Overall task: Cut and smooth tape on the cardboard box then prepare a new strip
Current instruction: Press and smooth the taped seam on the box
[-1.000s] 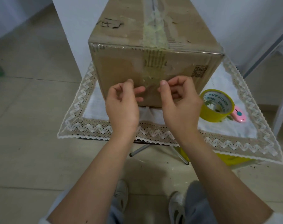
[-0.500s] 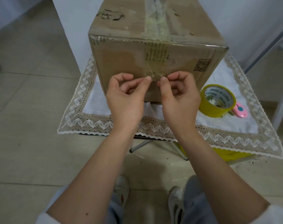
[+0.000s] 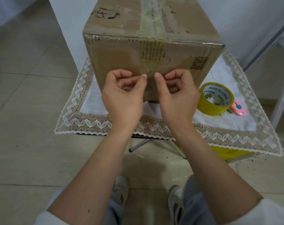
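A brown cardboard box (image 3: 115,59) stands on a small table, with a wrinkled strip of clear yellowish tape (image 3: 151,25) running along its top seam and down its near face. My left hand (image 3: 121,96) and my right hand (image 3: 178,96) are side by side against the near face, fingers curled. Both thumb tips press on the lower end of the tape, a few centimetres apart. Neither hand holds anything. A yellow tape roll (image 3: 215,99) lies flat to the right of the box, and a pink cutter (image 3: 238,108) lies just beyond it.
The table carries a white cloth with a lace border (image 3: 89,122) that overhangs its edges. Folding metal legs (image 3: 138,146) show beneath, and a yellow object (image 3: 227,153) sits under the table's right side. A white wall stands behind; my shoes are on the tiled floor.
Both hands have moved up the box's near face and closer together, so the thumbs now press at the tape's lower end. The roll and cutter have not moved.
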Motion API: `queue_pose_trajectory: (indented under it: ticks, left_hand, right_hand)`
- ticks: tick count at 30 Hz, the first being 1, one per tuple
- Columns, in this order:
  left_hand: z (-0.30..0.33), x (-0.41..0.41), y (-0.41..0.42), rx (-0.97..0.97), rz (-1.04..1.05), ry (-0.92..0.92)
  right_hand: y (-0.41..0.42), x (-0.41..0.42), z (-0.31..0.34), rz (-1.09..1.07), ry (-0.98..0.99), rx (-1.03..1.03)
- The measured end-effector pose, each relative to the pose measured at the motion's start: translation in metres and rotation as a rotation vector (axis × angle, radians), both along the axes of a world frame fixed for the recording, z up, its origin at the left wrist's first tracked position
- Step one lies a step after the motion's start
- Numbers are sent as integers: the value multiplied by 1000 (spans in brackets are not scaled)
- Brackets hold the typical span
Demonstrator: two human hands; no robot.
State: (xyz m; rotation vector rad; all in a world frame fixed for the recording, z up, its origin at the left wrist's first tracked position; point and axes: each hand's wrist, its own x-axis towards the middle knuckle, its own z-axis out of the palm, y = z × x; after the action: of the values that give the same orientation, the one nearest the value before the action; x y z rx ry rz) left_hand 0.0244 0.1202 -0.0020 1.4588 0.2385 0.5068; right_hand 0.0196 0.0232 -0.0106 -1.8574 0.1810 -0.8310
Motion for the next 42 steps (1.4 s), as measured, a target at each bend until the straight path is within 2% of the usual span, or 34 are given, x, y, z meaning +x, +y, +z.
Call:
queue_pose_trajectory:
  ticks: [8,13,15,18,20,21,25,31,42]
  left_hand:
    - [-4,4,-1,38,23,-6]
    - [-7,3,6,168,60,-5]
    - [-3,1,8,250,118,-90]
    - [9,2,12,428,285,-366]
    - [14,9,13,622,365,-510]
    - [15,13,12,708,357,-525]
    - [14,23,10,889,244,-466]
    - [10,30,10,900,271,-429]
    - [2,29,18,981,224,-422]
  right_hand:
    - [-4,1,-1,-42,-16,-90]
    - [-6,1,5,-7,-141,-97]
    - [-8,1,11,-14,-307,-179]
    - [-15,4,23,-157,-497,-451]
    - [-18,10,32,-246,-477,-554]
    - [-20,14,34,-252,-444,-600]
    - [-26,27,33,-194,-366,-689]
    - [-26,32,28,-235,-373,-663]
    - [-34,34,21,-198,-366,-739]
